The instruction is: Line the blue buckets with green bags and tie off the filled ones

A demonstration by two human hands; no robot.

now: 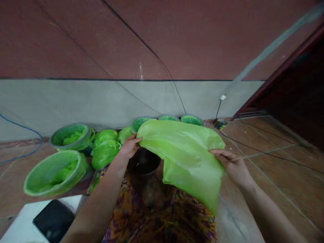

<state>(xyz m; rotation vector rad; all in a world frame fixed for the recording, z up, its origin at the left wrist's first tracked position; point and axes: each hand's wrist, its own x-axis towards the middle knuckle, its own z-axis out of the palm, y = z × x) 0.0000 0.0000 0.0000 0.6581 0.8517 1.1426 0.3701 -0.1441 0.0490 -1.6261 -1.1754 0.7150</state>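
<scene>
A light green plastic bag [186, 153] is stretched between my two hands above a dark metal pot [144, 162] that stands in front of my lap. My left hand [130, 145] pinches the bag's left edge with fingers closed on it. On the right edge, my right hand [234, 165] grips the plastic with the fingers curled over it. The bag hangs down to the lower right and hides part of the pot. My patterned garment [162, 219] fills the bottom middle.
Several round containers lined with green bags [55, 172] [72, 136] stand on the floor at left, with more [191, 119] along the grey wall base. Tied green bags [105, 148] lie between them. A white box with a dark item [53, 219] is at bottom left. Cables [253, 148] cross the tiled floor at right.
</scene>
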